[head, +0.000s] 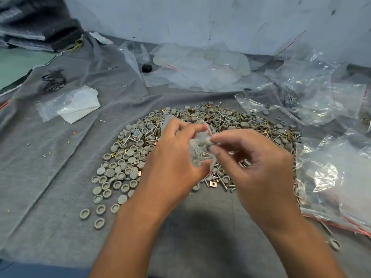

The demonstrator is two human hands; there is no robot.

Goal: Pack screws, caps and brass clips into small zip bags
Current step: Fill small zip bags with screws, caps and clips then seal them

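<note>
Two hands meet at the frame's centre over your grey cloth (50,157). Left of them spread the loose grey caps (112,175). Your left hand (172,163) curls round a small zip bag (200,155) holding screws; your right hand (261,169) pinches a cap at its mouth. Behind lie screws (226,119) and brass clips (212,184); filled bags (337,183) sit at right.

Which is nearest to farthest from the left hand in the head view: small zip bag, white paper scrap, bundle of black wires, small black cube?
From the left hand:
1. Small zip bag, held in its fingers, centre.
2. White paper scrap, to the left.
3. Small black cube, behind, centre.
4. Bundle of black wires, far left.
</note>
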